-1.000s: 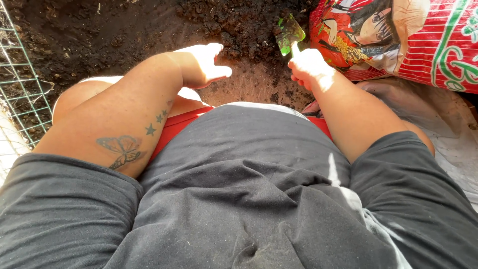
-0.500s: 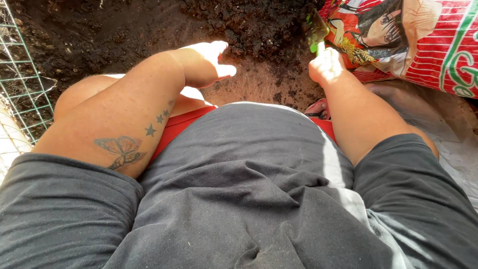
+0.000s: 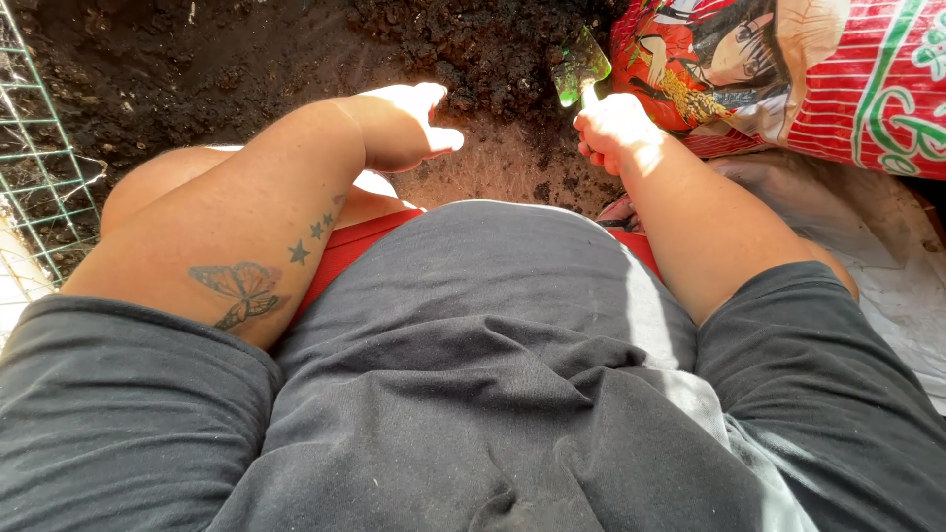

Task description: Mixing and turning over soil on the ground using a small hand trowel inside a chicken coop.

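Note:
My right hand [image 3: 613, 131] is closed around the handle of a small green trowel [image 3: 579, 67], whose blade points up and away over a pile of dark soil [image 3: 473, 49]. My left hand [image 3: 414, 118] hangs over my knee with the fingers loose and apart, holding nothing, just above a patch of lighter, flattened dirt [image 3: 512, 163]. Both forearms reach forward over my dark shirt; the left one carries a butterfly and star tattoo.
A red, white and green printed sack [image 3: 788, 69] lies at the upper right, right next to the trowel. A wire mesh panel [image 3: 39, 148] stands along the left edge. A pale sheet [image 3: 887, 256] covers the ground at the right.
My right hand with the trowel swung right towards the sack, then came back left and lower. My left hand stayed in place over the knee.

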